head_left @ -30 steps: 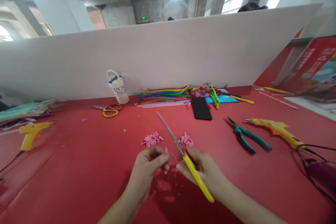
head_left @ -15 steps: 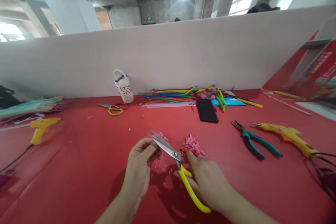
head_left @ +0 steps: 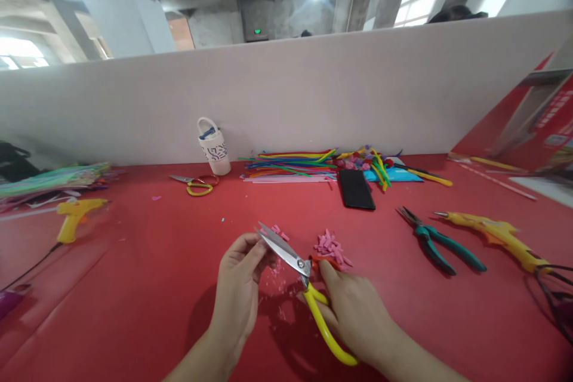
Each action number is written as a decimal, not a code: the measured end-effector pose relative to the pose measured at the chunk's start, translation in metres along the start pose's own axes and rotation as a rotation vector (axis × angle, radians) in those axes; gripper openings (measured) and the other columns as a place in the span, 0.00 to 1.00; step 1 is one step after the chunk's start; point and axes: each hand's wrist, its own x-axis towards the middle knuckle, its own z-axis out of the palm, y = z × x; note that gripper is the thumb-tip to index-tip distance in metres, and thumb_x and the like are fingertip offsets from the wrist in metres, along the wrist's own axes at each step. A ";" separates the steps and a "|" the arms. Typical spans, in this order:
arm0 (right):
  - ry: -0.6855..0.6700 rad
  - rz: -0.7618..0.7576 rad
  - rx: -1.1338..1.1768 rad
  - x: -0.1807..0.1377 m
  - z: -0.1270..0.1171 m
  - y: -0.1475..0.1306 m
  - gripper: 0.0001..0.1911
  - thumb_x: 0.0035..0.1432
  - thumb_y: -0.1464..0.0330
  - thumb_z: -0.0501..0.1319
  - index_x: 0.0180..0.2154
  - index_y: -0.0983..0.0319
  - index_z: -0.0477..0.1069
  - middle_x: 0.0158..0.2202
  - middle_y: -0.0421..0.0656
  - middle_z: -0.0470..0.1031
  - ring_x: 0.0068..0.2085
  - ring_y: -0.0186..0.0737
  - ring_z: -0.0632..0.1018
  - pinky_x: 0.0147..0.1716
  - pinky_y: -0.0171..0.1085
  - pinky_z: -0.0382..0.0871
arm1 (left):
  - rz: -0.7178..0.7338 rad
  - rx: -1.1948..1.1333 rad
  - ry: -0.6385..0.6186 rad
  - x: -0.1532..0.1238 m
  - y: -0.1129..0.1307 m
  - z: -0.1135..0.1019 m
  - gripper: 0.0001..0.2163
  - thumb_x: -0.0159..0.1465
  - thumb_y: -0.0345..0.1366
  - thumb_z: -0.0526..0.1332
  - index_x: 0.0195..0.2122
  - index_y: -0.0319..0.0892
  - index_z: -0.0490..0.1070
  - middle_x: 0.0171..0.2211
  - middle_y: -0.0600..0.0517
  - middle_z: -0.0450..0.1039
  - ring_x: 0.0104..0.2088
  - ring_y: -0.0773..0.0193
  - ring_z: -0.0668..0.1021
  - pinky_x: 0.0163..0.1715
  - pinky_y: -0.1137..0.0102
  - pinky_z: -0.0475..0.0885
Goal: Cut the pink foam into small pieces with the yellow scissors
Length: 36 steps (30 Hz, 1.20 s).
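Note:
My right hand (head_left: 358,313) grips a pair of scissors (head_left: 285,250) by its red and yellow handles, the blades pointing up and to the left, nearly closed. My left hand (head_left: 242,274) is closed in a pinch close to the blade tips. What it pinches is too small and too covered to name. Small pink cut pieces (head_left: 330,246) lie in a pile beyond my right hand. Further pink bits (head_left: 280,231) lie behind the blades, and fine scraps are scattered on the red table (head_left: 147,286) beneath them.
Pliers (head_left: 436,239) and a yellow glue gun (head_left: 496,233) lie to the right. A phone (head_left: 357,189) rests before coloured pipe cleaners (head_left: 290,162). A white cup (head_left: 215,152) and second scissors (head_left: 199,186) sit at the back. Another glue gun (head_left: 74,218) is at left.
The whole view has shifted very slightly, with the background things a little further right. The scissor blades look slightly closer together; both hands stay in almost the same place.

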 end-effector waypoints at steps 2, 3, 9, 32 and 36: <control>0.005 -0.005 0.006 0.000 0.000 0.000 0.11 0.54 0.61 0.49 0.34 0.63 0.58 0.20 0.41 0.71 0.21 0.41 0.72 0.18 0.35 0.48 | 0.000 -0.006 -0.006 0.000 0.000 0.000 0.03 0.53 0.28 0.57 0.25 0.40 0.69 0.22 0.55 0.68 0.23 0.72 0.68 0.26 0.76 0.63; 0.005 -0.008 0.009 0.000 0.000 0.000 0.11 0.54 0.61 0.49 0.35 0.63 0.58 0.20 0.41 0.71 0.21 0.41 0.72 0.18 0.35 0.48 | 0.000 -0.011 -0.006 0.000 0.000 0.000 0.04 0.53 0.28 0.57 0.24 0.40 0.69 0.22 0.56 0.68 0.23 0.72 0.68 0.26 0.76 0.63; 0.006 -0.016 0.001 -0.001 0.000 -0.001 0.12 0.53 0.61 0.50 0.36 0.63 0.59 0.20 0.41 0.71 0.21 0.41 0.73 0.18 0.34 0.49 | -0.007 -0.034 0.000 0.001 -0.001 0.001 0.03 0.53 0.28 0.57 0.24 0.39 0.69 0.22 0.55 0.68 0.23 0.73 0.68 0.26 0.76 0.64; -0.012 0.117 0.286 0.003 -0.004 0.003 0.13 0.51 0.56 0.52 0.26 0.60 0.58 0.16 0.38 0.66 0.17 0.35 0.66 0.17 0.32 0.47 | -0.015 0.007 0.031 0.002 -0.001 -0.001 0.02 0.53 0.30 0.59 0.25 0.39 0.68 0.22 0.55 0.68 0.22 0.73 0.69 0.24 0.77 0.64; -0.037 0.209 0.662 0.005 -0.005 0.003 0.13 0.51 0.58 0.50 0.23 0.59 0.55 0.16 0.34 0.59 0.18 0.31 0.62 0.17 0.30 0.50 | -0.068 0.127 -0.035 0.001 -0.004 0.000 0.03 0.52 0.31 0.59 0.23 0.39 0.67 0.20 0.56 0.67 0.20 0.73 0.68 0.23 0.77 0.63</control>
